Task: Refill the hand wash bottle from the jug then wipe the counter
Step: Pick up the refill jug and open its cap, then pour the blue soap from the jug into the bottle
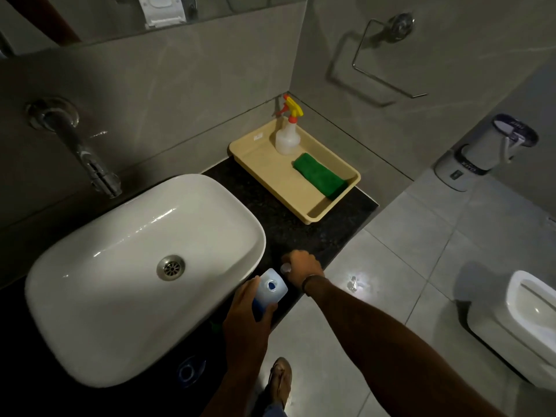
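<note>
My left hand [245,314] grips a clear hand wash bottle [269,288] with blue liquid and an uncovered neck, standing at the front edge of the dark counter [301,233] beside the basin. My right hand [302,264] rests on the counter just right of the bottle, fingers closed around a small whitish piece [285,268] that looks like the bottle's cap or pump. A folded green cloth [320,176] lies in a beige tray [270,176] at the back right of the counter. I cannot pick out a jug for certain.
A white basin [135,275] with a wall tap [90,158] fills the left. A spray bottle [288,130] stands in the tray. A dim blue-ringed object [189,370] sits low in front of the basin. A toilet [529,320] and a wall dispenser [481,152] are to the right.
</note>
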The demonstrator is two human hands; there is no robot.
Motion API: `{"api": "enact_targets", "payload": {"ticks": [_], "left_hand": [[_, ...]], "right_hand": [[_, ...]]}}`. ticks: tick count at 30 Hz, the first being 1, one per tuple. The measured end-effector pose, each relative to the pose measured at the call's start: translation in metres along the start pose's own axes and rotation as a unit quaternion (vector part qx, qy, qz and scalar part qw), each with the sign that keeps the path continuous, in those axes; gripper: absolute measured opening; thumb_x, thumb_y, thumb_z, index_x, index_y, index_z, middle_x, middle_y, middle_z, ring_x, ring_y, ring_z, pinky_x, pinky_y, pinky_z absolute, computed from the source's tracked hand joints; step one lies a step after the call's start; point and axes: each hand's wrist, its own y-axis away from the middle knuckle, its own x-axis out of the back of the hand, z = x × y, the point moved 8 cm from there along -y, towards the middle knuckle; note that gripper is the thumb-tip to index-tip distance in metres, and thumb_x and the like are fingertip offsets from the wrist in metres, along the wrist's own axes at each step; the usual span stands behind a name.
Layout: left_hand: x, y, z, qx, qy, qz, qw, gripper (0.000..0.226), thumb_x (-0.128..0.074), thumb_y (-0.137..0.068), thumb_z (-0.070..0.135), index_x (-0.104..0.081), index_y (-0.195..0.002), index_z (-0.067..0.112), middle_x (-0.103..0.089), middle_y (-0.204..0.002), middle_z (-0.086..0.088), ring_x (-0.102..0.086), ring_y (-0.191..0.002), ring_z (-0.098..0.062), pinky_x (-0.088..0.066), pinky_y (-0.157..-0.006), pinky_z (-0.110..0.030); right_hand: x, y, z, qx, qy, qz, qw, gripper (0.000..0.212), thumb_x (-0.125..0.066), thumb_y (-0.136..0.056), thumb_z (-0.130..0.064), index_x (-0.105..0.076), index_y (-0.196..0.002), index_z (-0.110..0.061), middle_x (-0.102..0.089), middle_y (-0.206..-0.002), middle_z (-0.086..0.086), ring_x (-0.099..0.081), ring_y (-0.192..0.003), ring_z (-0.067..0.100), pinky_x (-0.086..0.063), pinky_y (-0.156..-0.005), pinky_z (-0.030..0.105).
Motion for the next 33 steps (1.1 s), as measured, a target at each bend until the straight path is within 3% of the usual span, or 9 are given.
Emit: {"api": "enact_targets", "payload": {"ticks": [6, 11, 13, 16, 19, 23, 27, 30, 33], "left_hand": [[0.000, 0.000, 0.000, -0.003, 0.001, -0.002, 1.000, 0.064, -0.083, -0.082, 0.019, -0.059, -0.142, 0.017, -0.059, -0.146, -0.002, -0.057, -0.133, -0.022, -0.040, -0.106, -0.025], [0.017, 0.013, 0.022, -0.037, 0.041, 0.019, 0.998, 0.076, -0.086, -0.079, 0.018, -0.052, -0.147, 0.009, -0.049, -0.153, -0.011, -0.050, -0.139, -0.028, -0.048, -0.111, -0.045], [0.033, 0.027, 0.030, -0.078, 0.041, 0.038, 0.995, 0.076, -0.090, -0.076, 0.020, -0.056, -0.143, 0.006, -0.054, -0.148, -0.012, -0.053, -0.136, -0.028, -0.051, -0.108, -0.041], [0.071, 0.054, 0.018, -0.100, 0.024, 0.057, 0.993, 0.061, -0.085, -0.079, 0.031, -0.064, -0.135, 0.018, -0.060, -0.137, -0.002, -0.060, -0.126, -0.020, -0.052, -0.103, -0.037], [0.117, 0.087, -0.025, -0.080, 0.011, 0.118, 0.990, 0.050, -0.074, -0.077, 0.047, -0.072, -0.120, 0.021, -0.066, -0.122, 0.001, -0.066, -0.111, -0.020, -0.055, -0.094, -0.038], [0.144, 0.127, -0.097, 0.016, 0.029, 0.153, 0.988, 0.051, -0.093, -0.063, 0.030, -0.070, -0.109, 0.027, -0.066, -0.106, 0.003, -0.069, -0.091, -0.023, -0.056, -0.081, -0.040], [0.135, 0.134, -0.151, 0.130, 0.037, 0.118, 0.984, 0.079, -0.102, -0.049, 0.016, -0.065, -0.119, 0.022, -0.063, -0.115, -0.004, -0.066, -0.103, -0.027, -0.056, -0.093, -0.051], [0.124, 0.120, -0.155, 0.133, 0.058, 0.095, 0.985, 0.086, -0.100, -0.052, 0.017, -0.062, -0.130, 0.022, -0.063, -0.128, 0.002, -0.062, -0.118, -0.021, -0.051, -0.104, -0.042], [0.111, 0.104, -0.155, 0.111, 0.070, 0.070, 0.989, 0.079, -0.097, -0.056, 0.013, -0.067, -0.129, 0.024, -0.068, -0.129, 0.006, -0.064, -0.118, -0.015, -0.051, -0.105, -0.037]], "right_hand": [[-0.006, 0.011, 0.005, 0.019, -0.009, 0.023, 1.000, 0.053, -0.064, -0.094, -0.019, -0.052, -0.145, -0.026, -0.053, -0.147, 0.009, -0.052, -0.133, 0.031, -0.044, -0.111, 0.044], [-0.003, 0.047, 0.017, 0.026, -0.089, 0.105, 0.990, 0.080, -0.069, -0.079, 0.002, -0.044, -0.151, -0.024, -0.048, -0.152, 0.008, -0.049, -0.137, 0.029, -0.041, -0.112, 0.036], [-0.011, 0.066, 0.021, 0.027, -0.142, 0.112, 0.983, 0.089, -0.075, -0.076, 0.000, -0.038, -0.154, -0.024, -0.044, -0.157, 0.007, -0.044, -0.142, 0.027, -0.038, -0.114, 0.034], [-0.031, 0.091, 0.017, 0.049, -0.203, 0.096, 0.973, 0.108, -0.087, -0.070, -0.014, -0.026, -0.158, -0.028, -0.037, -0.161, -0.001, -0.038, -0.144, 0.018, -0.038, -0.113, 0.032], [-0.046, 0.108, 0.001, 0.058, -0.297, 0.096, 0.948, 0.119, -0.094, -0.063, -0.016, -0.021, -0.152, -0.044, -0.038, -0.151, -0.021, -0.038, -0.136, 0.003, -0.039, -0.105, 0.018], [-0.056, 0.115, -0.023, 0.052, -0.355, 0.151, 0.921, 0.121, -0.099, -0.060, -0.016, -0.027, -0.158, -0.020, -0.034, -0.162, -0.003, -0.035, -0.145, 0.015, -0.032, -0.117, 0.032], [-0.064, 0.115, -0.036, 0.039, -0.398, 0.197, 0.895, 0.114, -0.098, -0.060, -0.012, -0.033, -0.154, -0.018, -0.039, -0.159, 0.002, -0.039, -0.144, 0.022, -0.036, -0.120, 0.044], [-0.069, 0.111, -0.036, 0.029, -0.407, 0.226, 0.884, 0.107, -0.098, -0.061, -0.011, -0.037, -0.149, -0.020, -0.045, -0.153, 0.004, -0.044, -0.137, 0.024, -0.040, -0.116, 0.046], [-0.075, 0.106, -0.033, 0.014, -0.418, 0.233, 0.878, 0.104, -0.098, -0.061, -0.010, -0.040, -0.146, -0.024, -0.050, -0.146, 0.002, -0.048, -0.129, 0.020, -0.044, -0.112, 0.044]]}}
